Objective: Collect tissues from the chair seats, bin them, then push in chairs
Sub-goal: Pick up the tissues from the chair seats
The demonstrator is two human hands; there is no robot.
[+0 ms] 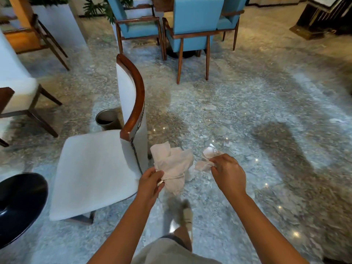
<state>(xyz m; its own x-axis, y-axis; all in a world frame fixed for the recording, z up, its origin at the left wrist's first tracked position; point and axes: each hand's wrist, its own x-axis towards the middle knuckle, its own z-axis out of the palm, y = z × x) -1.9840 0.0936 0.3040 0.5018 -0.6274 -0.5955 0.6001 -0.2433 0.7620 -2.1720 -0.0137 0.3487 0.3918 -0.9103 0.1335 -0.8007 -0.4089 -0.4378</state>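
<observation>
Blurring foot (185,212) below tissues (174,166)

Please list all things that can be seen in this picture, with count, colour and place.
white chair: one, white seat, brown wooden back rail, near left.
bin: one, grey metal, on the floor behind the white chair.
blue chairs: three, blue with brown frames, top centre.
cream chair: one, far left.
black round table: one, lower left.
large tissue bunch: one, pale, in the left hand.
small tissue: one, pale, in the right hand.
left hand: grips the bunch.
right hand: pinches the small tissue.
</observation>
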